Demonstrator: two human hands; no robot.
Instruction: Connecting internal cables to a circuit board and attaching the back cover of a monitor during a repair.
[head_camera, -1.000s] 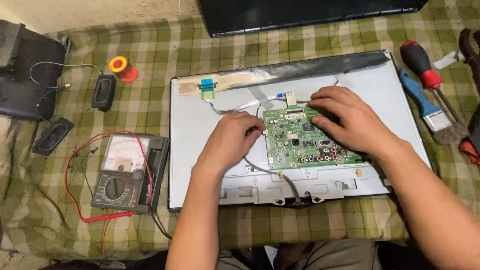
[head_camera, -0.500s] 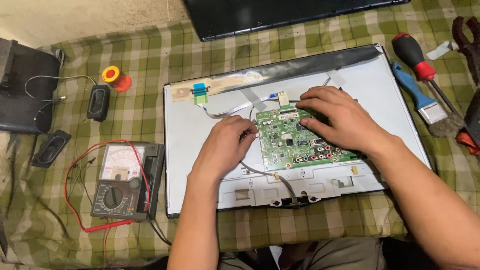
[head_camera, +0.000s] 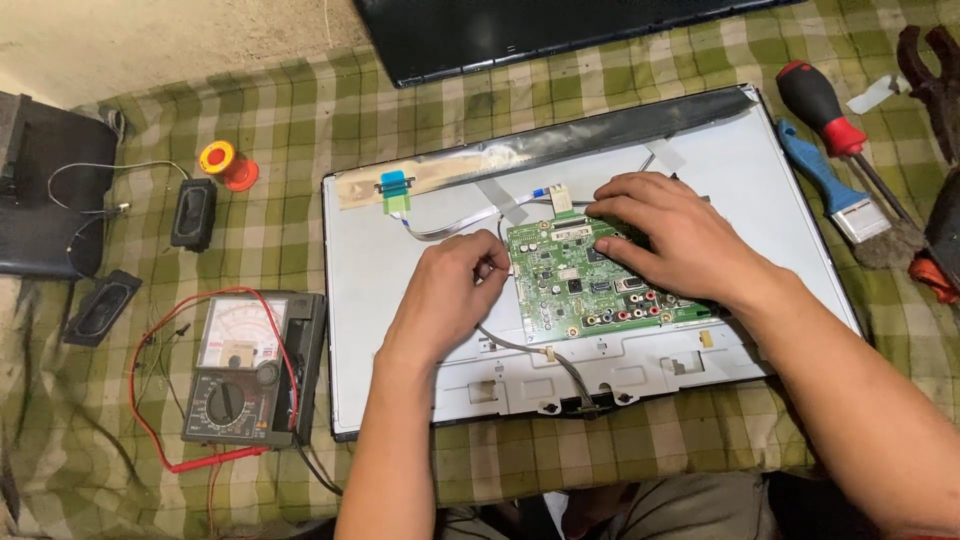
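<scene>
A green circuit board (head_camera: 570, 290) lies on the white back of a flat display panel (head_camera: 400, 300). My left hand (head_camera: 445, 295) rests at the board's left edge, fingers curled and pinching something small there, likely a thin wire or connector. My right hand (head_camera: 675, 235) lies flat over the board's upper right part, pressing it down. A white ribbon cable (head_camera: 455, 222) runs from a blue-tabbed connector (head_camera: 393, 188) toward the board's top. A grey cable (head_camera: 535, 355) leads from the board down to the panel's lower edge.
An analogue multimeter (head_camera: 250, 370) with red leads sits left of the panel. Two small black speakers (head_camera: 193, 213) and a red solder spool (head_camera: 225, 163) lie further left. A red-handled screwdriver (head_camera: 830, 115) and a blue brush (head_camera: 835, 195) lie at the right. A black panel (head_camera: 520, 30) lies at the back.
The view shifted slightly. My left hand stays at the board's left edge and my right hand stays over its top right, with only small finger movements.
</scene>
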